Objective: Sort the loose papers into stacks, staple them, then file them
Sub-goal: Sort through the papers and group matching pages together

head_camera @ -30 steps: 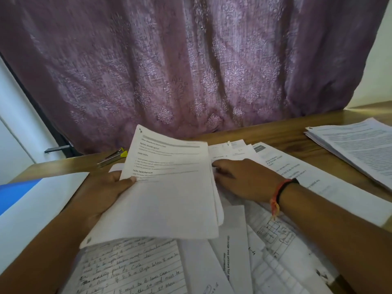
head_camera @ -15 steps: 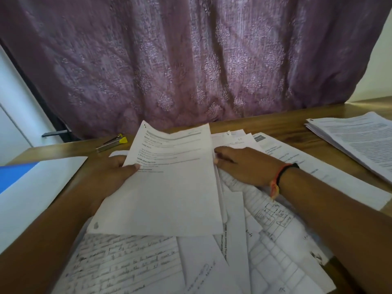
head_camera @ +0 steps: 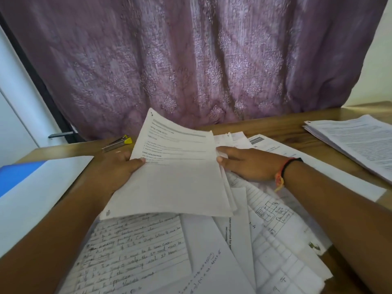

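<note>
My left hand (head_camera: 115,169) grips the left edge of a thin sheaf of printed pages (head_camera: 176,179), thumb on top, and holds it tilted above the desk. At the sheaf's right edge my right hand (head_camera: 247,164) pinches the sheets between thumb and fingers. Under both hands lies a spread of loose papers (head_camera: 265,240): a handwritten lined sheet (head_camera: 135,253) at the near left, gridded and sketched sheets at the right. A yellow-tipped stapler (head_camera: 117,143) lies at the far left of the desk, beyond my left hand.
A separate stack of printed pages (head_camera: 358,141) rests at the far right of the wooden desk (head_camera: 282,130). A blue and white folder (head_camera: 31,187) lies at the left edge. A purple curtain (head_camera: 191,60) hangs directly behind the desk.
The sheaf has risen slightly and tilted up. My right hand has moved from flat on the loose papers to the sheaf's right edge and now grips it.
</note>
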A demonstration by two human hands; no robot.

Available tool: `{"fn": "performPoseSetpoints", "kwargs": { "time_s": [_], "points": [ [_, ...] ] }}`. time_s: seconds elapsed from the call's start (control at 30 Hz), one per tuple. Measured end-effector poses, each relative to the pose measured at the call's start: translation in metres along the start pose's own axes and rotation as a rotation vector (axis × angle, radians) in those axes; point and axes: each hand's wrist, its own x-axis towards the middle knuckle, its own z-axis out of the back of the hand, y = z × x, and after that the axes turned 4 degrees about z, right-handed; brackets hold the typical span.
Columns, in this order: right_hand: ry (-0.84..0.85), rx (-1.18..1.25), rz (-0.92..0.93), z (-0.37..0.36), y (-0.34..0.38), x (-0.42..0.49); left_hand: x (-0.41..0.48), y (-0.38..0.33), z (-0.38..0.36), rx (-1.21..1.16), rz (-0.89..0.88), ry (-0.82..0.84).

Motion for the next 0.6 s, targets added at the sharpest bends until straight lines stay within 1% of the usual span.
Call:
{"fn": "performPoseSetpoints", "kwargs": {
  "time_s": [0.07,0.13,0.2,0.27,0.33,0.37,0.4,0.47,0.53,0.6],
  "points": [
    [0.008,0.008,-0.009,0.001,0.0,-0.002,-0.003,-0.007,-0.005,0.044,0.02,0.0],
    [0.004,0.029,-0.001,0.002,0.001,-0.004,-0.001,-0.009,-0.012,0.011,0.012,0.036],
    [0.037,-0.001,0.004,0.005,0.002,-0.002,-0.002,-0.01,-0.014,-0.008,-0.014,0.072],
    [0.047,0.09,0.008,0.01,-0.001,0.0,0.006,-0.007,-0.015,-0.056,-0.002,0.068],
    [-0.038,0.172,0.034,0.017,-0.003,0.003,0.007,-0.006,-0.016,-0.062,-0.001,0.037],
    [-0.119,0.138,0.023,0.021,-0.008,0.008,0.006,-0.006,-0.017,-0.06,-0.007,0.024],
    [-0.208,0.075,-0.012,0.025,-0.01,0.011,0.005,-0.008,-0.019,-0.066,-0.011,0.014],
    [-0.289,-0.053,-0.117,0.032,-0.017,0.02,0.001,-0.01,-0.021,-0.12,-0.018,-0.005],
    [-0.286,0.014,-0.241,0.033,-0.025,0.029,-0.002,-0.012,-0.023,-0.121,-0.036,-0.015],
    [-0.266,0.038,-0.289,0.034,-0.031,0.038,-0.002,-0.012,-0.026,-0.092,-0.059,-0.023]
  ]
}}
